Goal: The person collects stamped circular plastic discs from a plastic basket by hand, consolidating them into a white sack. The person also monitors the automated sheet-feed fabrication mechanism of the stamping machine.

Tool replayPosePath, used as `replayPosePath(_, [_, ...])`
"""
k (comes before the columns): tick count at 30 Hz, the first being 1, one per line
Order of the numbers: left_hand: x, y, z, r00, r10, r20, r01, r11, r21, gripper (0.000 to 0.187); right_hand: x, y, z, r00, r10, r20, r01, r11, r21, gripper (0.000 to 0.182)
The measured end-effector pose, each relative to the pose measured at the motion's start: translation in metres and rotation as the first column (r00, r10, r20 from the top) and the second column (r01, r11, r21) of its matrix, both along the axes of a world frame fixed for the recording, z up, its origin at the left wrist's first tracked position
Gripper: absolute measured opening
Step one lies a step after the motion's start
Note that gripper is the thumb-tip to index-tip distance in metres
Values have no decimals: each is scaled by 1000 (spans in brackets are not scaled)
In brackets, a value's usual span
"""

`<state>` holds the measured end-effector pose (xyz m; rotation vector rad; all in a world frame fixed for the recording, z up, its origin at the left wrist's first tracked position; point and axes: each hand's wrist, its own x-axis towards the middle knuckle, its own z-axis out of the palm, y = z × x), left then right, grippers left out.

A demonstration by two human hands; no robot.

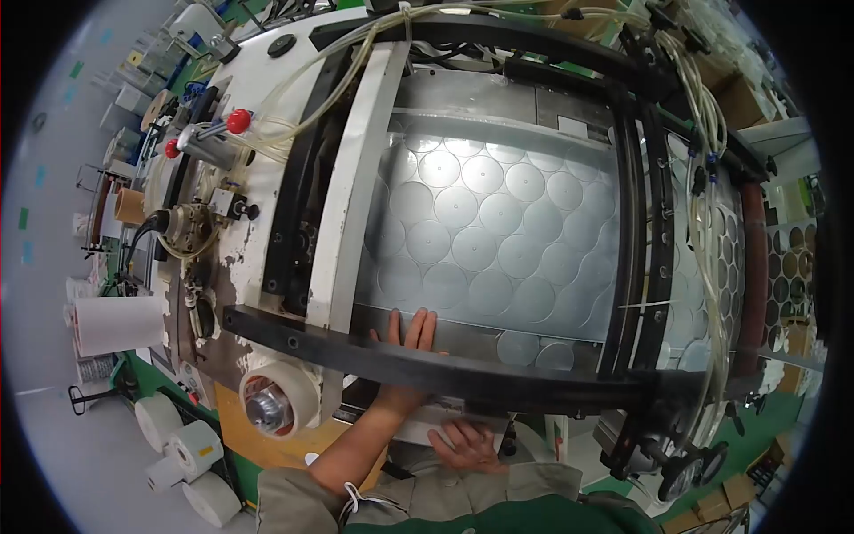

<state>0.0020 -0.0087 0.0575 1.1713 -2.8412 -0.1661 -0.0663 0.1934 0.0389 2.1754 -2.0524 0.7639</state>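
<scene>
My left hand (pixel 412 331) reaches under a black crossbar (pixel 356 354), which hides part of it. Its fingers are stretched out and lie flat at the near edge of a shiny, silvery sheet (pixel 458 245) marked with rows of circles. Some circles have a small dot in the middle. Closer to my body, my right hand (pixel 467 445) rests at the front edge of the machine, its fingers apart and nothing visible in them. Two round discs (pixel 518 348) show just past the sheet's near edge.
A white bar (pixel 356 191) and black rails frame the sheet. Red-knobbed levers (pixel 238 121) stand at the left, and a roller end (pixel 269 405) juts out below. Clear hoses (pixel 712 258) hang at the right. White rolls (pixel 196 445) lie on the floor side.
</scene>
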Motion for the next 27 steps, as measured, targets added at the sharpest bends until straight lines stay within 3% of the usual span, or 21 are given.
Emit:
replayPosePath(2, [-2, -1, 12, 999, -7, -46, 6, 1000, -22, 62, 2, 0, 13, 999, 14, 47, -14, 1000, 15, 37])
replayPosePath(5, [-11, -4, 28, 938, -90, -336, 50, 991, -126, 38, 0, -1, 26, 998, 39, 55, -40, 999, 32, 38])
replayPosePath(6, [-7, -5, 21, 935, -93, -343, 46, 989, -140, 38, 0, 1, 23, 995, 48, 83, -53, 997, 58, 41])
replayPosePath(10, [7, 0, -25, 940, -203, -273, 153, 969, -193, 46, 1, 7, 1, 993, 83, 86, -94, 986, 139, 49])
replayPosePath(13, [7, 8, -25, 967, -81, -241, 40, 984, -171, 53, 0, 7, 0, 991, 99, 86, -109, 986, 127, 53])
replayPosePath(15, [5, 11, -13, 960, -23, -278, -36, 979, -203, 41, 0, 7, 11, 992, 101, 79, -110, 986, 126, 53])
replayPosePath(20, [9, 10, -9, 981, 46, -191, -69, 990, -120, 50, 3, 6, 32, 991, 96, 93, -110, 981, 160, 55])
replayPosePath(24, [8, 15, -21, 990, 90, -104, -92, 996, -18, 53, 4, 10, 15, 989, 109, 102, -124, 978, 165, 55])
replayPosePath(27, [7, 17, -37, 988, 90, -126, -95, 995, -32, 55, 5, 11, 8, 987, 95, 128, -122, 968, 219, 51])
